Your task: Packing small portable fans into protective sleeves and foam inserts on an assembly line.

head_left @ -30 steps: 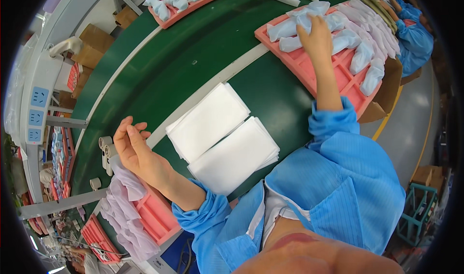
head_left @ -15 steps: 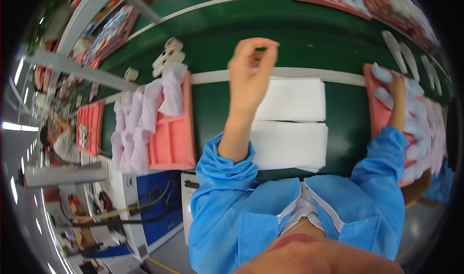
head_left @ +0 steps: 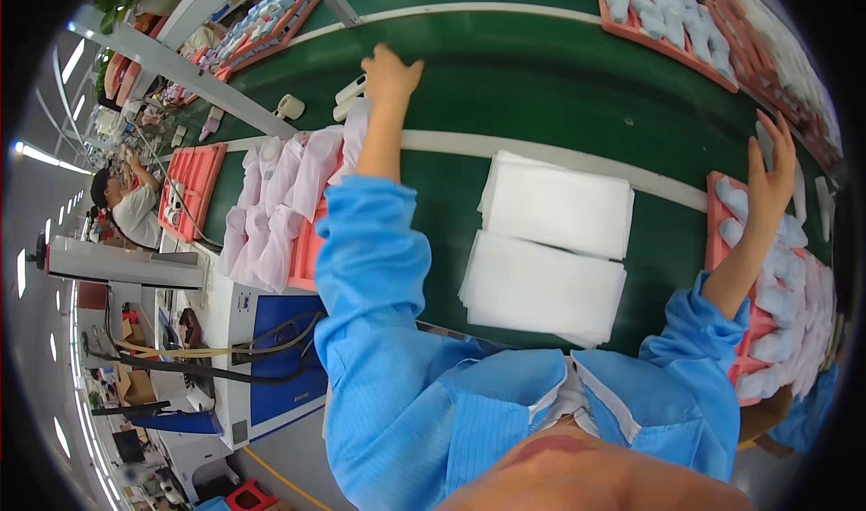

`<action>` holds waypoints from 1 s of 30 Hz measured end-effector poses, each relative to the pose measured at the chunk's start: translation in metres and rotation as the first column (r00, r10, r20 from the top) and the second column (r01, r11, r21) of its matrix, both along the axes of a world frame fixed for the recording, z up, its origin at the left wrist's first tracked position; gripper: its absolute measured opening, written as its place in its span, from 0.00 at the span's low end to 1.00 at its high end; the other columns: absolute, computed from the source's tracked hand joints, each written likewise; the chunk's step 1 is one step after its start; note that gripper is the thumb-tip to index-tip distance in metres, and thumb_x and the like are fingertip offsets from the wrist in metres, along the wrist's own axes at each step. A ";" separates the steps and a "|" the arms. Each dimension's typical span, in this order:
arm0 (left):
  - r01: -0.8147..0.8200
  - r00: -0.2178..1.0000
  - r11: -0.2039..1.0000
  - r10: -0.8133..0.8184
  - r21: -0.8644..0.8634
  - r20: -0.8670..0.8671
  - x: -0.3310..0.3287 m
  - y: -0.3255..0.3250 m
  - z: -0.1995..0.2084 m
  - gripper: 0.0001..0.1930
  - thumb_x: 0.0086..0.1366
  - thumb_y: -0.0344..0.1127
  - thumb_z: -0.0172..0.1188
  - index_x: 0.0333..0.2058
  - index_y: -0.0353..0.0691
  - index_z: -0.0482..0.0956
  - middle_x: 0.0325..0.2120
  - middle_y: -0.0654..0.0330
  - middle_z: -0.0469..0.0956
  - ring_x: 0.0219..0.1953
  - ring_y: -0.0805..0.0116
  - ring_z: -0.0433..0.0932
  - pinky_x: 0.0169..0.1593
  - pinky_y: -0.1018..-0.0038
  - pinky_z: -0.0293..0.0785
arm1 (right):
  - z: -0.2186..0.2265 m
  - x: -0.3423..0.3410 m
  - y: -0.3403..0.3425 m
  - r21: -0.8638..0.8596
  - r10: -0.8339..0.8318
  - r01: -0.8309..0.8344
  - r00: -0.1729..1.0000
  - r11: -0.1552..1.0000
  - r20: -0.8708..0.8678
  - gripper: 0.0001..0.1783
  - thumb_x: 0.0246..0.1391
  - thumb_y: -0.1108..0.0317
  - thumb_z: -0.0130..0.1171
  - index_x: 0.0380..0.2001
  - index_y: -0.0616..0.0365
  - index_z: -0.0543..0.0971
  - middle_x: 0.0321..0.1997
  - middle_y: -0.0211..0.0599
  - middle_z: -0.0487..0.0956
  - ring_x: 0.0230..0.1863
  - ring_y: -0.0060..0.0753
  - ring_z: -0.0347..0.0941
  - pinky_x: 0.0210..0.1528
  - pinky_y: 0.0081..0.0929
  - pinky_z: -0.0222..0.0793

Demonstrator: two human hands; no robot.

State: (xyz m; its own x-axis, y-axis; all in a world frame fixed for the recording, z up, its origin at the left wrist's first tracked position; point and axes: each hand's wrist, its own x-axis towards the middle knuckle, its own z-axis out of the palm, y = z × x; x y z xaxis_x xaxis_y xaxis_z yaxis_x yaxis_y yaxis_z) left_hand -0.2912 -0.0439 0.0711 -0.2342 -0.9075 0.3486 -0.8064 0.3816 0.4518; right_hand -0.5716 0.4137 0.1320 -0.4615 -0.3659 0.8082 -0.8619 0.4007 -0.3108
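On the green belt (head_left: 523, 82), just left of the bent left hand (head_left: 390, 78): white tube-shaped parts (head_left: 351, 90), slanting up rightward. Cannot tell its grip. Far off, right hand (head_left: 773, 170): spread wide, seemingly holding nothing.

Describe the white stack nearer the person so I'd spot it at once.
Find the green bench, then look between the person's left sleeve and right sleeve. Two stacks of white sheets lie there. The near stack is the one closest to the person's chest; the far stack lies by the pale strip.
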 end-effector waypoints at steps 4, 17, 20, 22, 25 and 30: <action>-0.081 0.997 0.938 0.083 0.338 0.008 0.044 -0.084 -0.065 0.43 0.46 0.45 0.73 0.57 0.37 0.62 0.52 0.47 0.71 0.52 0.46 0.75 0.52 0.55 0.74 | 0.018 0.051 -0.030 -0.069 0.213 -0.214 0.977 0.974 -0.022 0.19 0.56 0.77 0.56 0.52 0.53 0.78 0.66 0.37 0.67 0.67 0.34 0.61 0.64 0.28 0.58; 0.884 0.460 0.392 -0.629 0.255 -0.626 -0.066 0.176 0.036 0.46 0.52 0.26 0.71 0.65 0.32 0.52 0.48 0.51 0.72 0.32 0.68 0.80 0.29 0.77 0.78 | -0.036 0.107 -0.113 0.051 0.437 -0.463 0.863 0.885 0.252 0.38 0.38 0.75 0.67 0.58 0.55 0.70 0.59 0.46 0.70 0.59 0.51 0.67 0.57 0.35 0.68; 0.933 0.300 0.351 -0.625 0.084 -0.720 -0.074 0.231 0.037 0.45 0.53 0.25 0.70 0.65 0.33 0.51 0.50 0.51 0.71 0.34 0.68 0.80 0.32 0.77 0.78 | -0.037 0.098 -0.110 -0.009 0.441 -0.485 0.788 0.874 0.430 0.33 0.36 0.74 0.68 0.51 0.58 0.72 0.50 0.46 0.74 0.49 0.52 0.73 0.48 0.35 0.71; 0.900 0.241 0.435 -0.515 -0.009 -0.823 -0.079 0.249 0.028 0.42 0.54 0.24 0.68 0.64 0.34 0.53 0.51 0.50 0.70 0.34 0.68 0.79 0.34 0.77 0.77 | -0.037 0.077 -0.095 -0.097 0.448 -0.439 0.851 0.893 0.275 0.29 0.34 0.72 0.67 0.46 0.60 0.73 0.44 0.45 0.75 0.42 0.52 0.75 0.44 0.35 0.72; 0.856 0.449 0.507 -0.636 0.098 -0.628 -0.085 0.267 -0.017 0.29 0.51 0.33 0.72 0.49 0.36 0.67 0.39 0.55 0.73 0.31 0.69 0.77 0.33 0.74 0.75 | -0.022 0.055 -0.070 -0.150 0.309 -0.279 0.918 0.949 0.247 0.29 0.33 0.70 0.66 0.45 0.60 0.73 0.40 0.45 0.78 0.40 0.45 0.76 0.44 0.31 0.72; 0.816 0.497 0.476 -0.867 0.327 0.023 -0.082 0.295 -0.064 0.24 0.47 0.48 0.74 0.37 0.40 0.76 0.35 0.54 0.76 0.35 0.56 0.79 0.37 0.64 0.74 | -0.002 0.054 -0.037 -0.195 0.257 -0.195 0.892 0.961 0.372 0.29 0.35 0.69 0.67 0.46 0.60 0.74 0.39 0.39 0.79 0.39 0.33 0.76 0.44 0.28 0.72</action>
State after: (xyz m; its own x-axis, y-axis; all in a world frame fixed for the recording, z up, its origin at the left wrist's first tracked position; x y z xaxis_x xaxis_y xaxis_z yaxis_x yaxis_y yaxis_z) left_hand -0.3733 0.2510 0.0072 -0.9598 -0.2793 0.0276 -0.2222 0.8162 0.5334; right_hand -0.5180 0.3767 0.1304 -0.6699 -0.3880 0.6329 -0.7201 0.1324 -0.6811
